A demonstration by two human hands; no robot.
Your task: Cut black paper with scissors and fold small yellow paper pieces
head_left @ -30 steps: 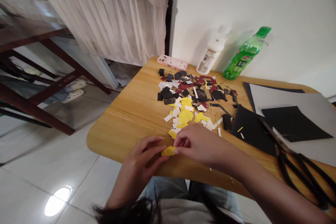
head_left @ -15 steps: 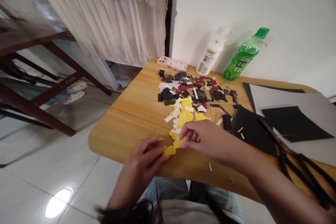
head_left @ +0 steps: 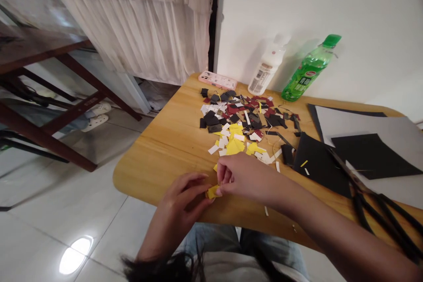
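Observation:
Between thumb and fingers, my left hand (head_left: 185, 198) pinches small yellow paper pieces (head_left: 212, 192) near the table's front edge. My right hand (head_left: 234, 174) meets it there, its thumb and fingertips closed on the same yellow paper. How many pieces are stacked in the fingers I cannot tell. Just beyond my hands lies a loose pile of cut paper: yellow scraps (head_left: 235, 144) nearest, with white scraps (head_left: 221, 142) among them, and black scraps (head_left: 210, 119) and dark red scraps (head_left: 234, 108) farther back. My right hand hides part of the near pile.
Large black-handled scissors (head_left: 363, 189) lie at the right, over a black paper sheet (head_left: 317, 163). Behind them are a grey sheet (head_left: 350, 121) and another black sheet (head_left: 373, 154). A pink phone (head_left: 218, 80), a white bottle (head_left: 264, 72) and a green bottle (head_left: 306, 75) stand along the wall side.
My right hand has moved left and slightly down to my left fingertips, bringing a yellow scrap onto those held there. My left hand has stayed nearly still.

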